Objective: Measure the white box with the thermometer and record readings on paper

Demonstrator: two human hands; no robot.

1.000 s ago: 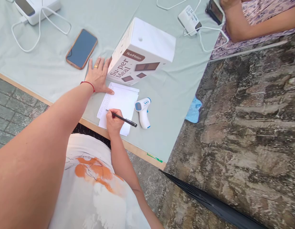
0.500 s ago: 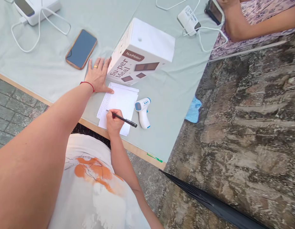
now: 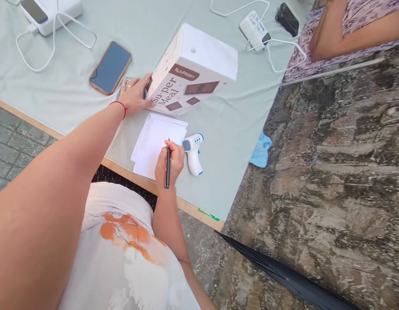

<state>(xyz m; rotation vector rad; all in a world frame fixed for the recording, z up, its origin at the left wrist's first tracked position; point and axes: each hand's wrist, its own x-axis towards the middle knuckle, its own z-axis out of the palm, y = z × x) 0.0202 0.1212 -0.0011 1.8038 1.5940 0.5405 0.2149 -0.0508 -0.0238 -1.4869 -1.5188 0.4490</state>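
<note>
My left hand [image 3: 136, 95] is at the near left corner of a white "Su-per Meal" box [image 3: 207, 54], its thumb on the printed front and its fingers along the left side. In my right hand [image 3: 170, 163] is a black pen [image 3: 167, 170], tip pointing away from me over the right part of the white paper sheets [image 3: 151, 142]. Small handwriting runs down the sheets' left edge. Just right of that hand lies a white and blue infrared thermometer [image 3: 194, 155]. A smartphone [image 3: 110, 67] in a brown case rests left of my left hand.
A white device with a dark screen [image 3: 51, 15] and cables sits at the far left. A white adapter [image 3: 254, 29] and a black device [image 3: 287, 19] lie near another person's arm [image 3: 357, 43]. A closed black umbrella [image 3: 283, 271] is right of the table corner.
My left hand has moved from the paper's edge to the box corner. My right hand has shifted right across the sheets, turning the pen more upright. The other person's hand has left the black device.
</note>
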